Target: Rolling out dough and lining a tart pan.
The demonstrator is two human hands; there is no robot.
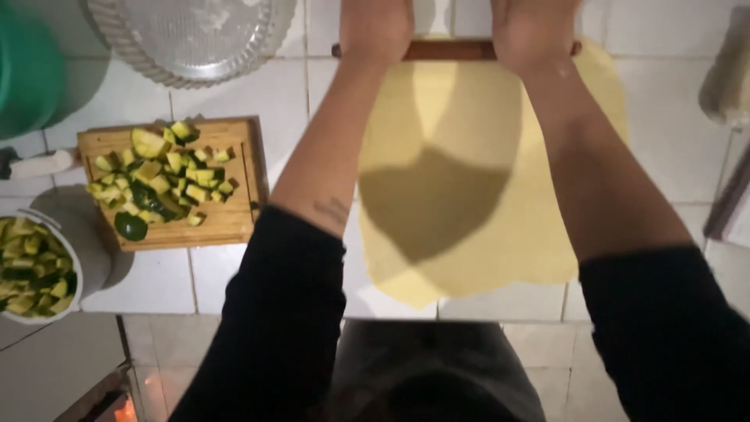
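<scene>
A wide sheet of yellow dough (469, 195) lies flat on the white tiled counter (258, 94). At its far edge rests a brown wooden rolling pin (449, 49). My left hand (375, 27) presses on the pin's left part and my right hand (535, 27) on its right part, both arms stretched out over the dough. The fingers are partly cut off by the top of the view. Black sleeves cover both upper arms.
A wooden cutting board (226, 223) with several diced green zucchini pieces (160, 176) sits left of the dough. A white bowl (82, 258) of more zucchini stands at the left edge. A glass fluted dish (191, 39) and a green container (27, 70) are at the back left.
</scene>
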